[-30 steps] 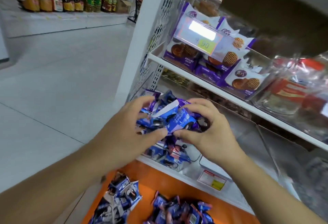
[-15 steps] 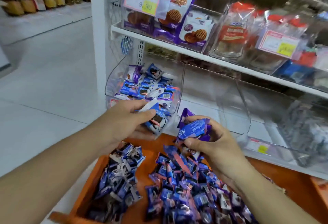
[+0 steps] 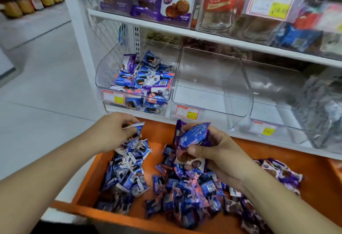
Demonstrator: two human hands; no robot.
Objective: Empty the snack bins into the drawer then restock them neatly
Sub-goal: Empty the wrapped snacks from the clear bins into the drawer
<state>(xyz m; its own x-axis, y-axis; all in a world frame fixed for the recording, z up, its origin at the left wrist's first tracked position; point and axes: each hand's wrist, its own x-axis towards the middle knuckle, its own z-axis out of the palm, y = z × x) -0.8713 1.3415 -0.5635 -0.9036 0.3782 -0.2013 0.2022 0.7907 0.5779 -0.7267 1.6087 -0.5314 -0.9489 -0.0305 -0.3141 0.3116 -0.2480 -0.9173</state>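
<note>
Head view: my left hand (image 3: 112,131) pinches one snack (image 3: 136,126) and my right hand (image 3: 212,150) grips a bunch (image 3: 194,137), both over the drawer (image 3: 157,135), I think to sort them; left bin (image 3: 137,85) is part full

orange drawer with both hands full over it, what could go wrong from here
1. The right hand grips several purple snack packs in a loose bunch; one could slip out, maybe past the orange drawer edge.
2. Blue and purple packs already lie mixed in the drawer's middle heap, so sorting them for restocking may go wrong.
3. The left hand pinches a blue pack by its end; it may drop.
</note>
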